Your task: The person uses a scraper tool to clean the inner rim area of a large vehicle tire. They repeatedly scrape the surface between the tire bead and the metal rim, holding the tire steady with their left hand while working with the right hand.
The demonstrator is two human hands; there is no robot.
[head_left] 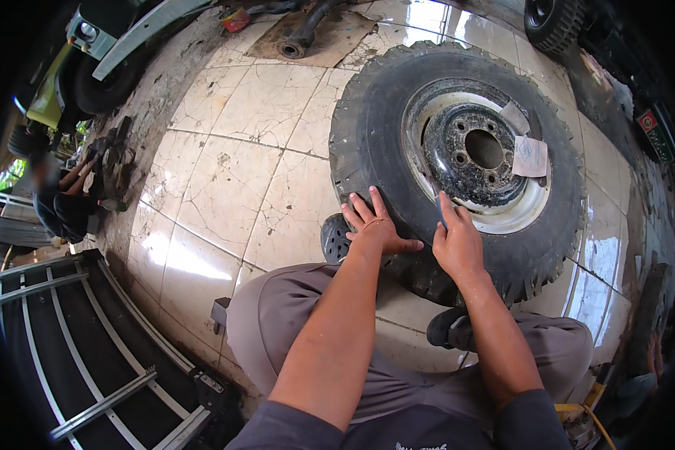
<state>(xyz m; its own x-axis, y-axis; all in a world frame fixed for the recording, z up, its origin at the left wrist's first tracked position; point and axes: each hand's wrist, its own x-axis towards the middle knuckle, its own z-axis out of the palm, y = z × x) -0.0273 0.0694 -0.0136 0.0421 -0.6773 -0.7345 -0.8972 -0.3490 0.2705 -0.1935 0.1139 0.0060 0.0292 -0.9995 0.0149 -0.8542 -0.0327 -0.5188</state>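
A large knobbly tyre [375, 120] lies flat on the floor before me, around a steel wheel rim [517, 214] with worn white and black paint. My left hand [379, 229] rests on the tyre's near left sidewall, fingers spread. Closed round a slim tool with a blue handle [448, 214], my right hand [459, 244] is at the rim's near left edge. The tool's tip is hard to make out. On the rim's right side lie a pale paper piece [530, 156], a greyish scrap [514, 116] and a long dark blade-like tool [535, 124].
Beyond the tyre, a greasy metal part [296, 45] sits on cardboard [345, 37]. A black panel with metal rails [90, 345] stands at the left. Another person [60, 195] crouches at the far left, near vehicle parts. A vehicle wheel [553, 22] is at the upper right.
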